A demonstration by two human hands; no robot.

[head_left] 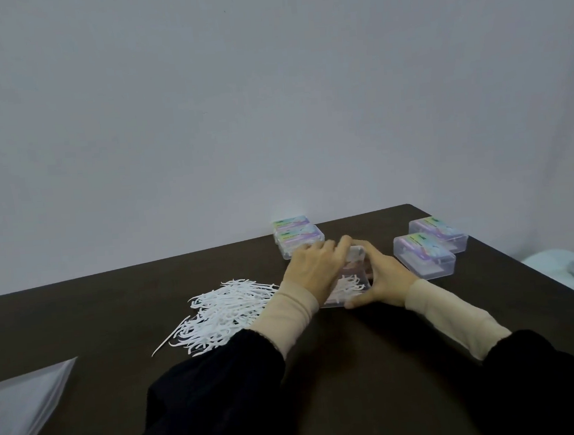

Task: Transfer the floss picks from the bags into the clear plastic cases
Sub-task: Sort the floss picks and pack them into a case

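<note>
Floss picks lay in a loose white heap on the dark table, just left of the clear case the person was working on, with a few already inside it. They looked featherlight, springy and apt to tangle, best pinched in small bunches by the handles. The left hand curled over the case's top and far edge; the right hand gripped its right side, thumb at the near corner. Four other cases stood beyond and right of it.
</note>
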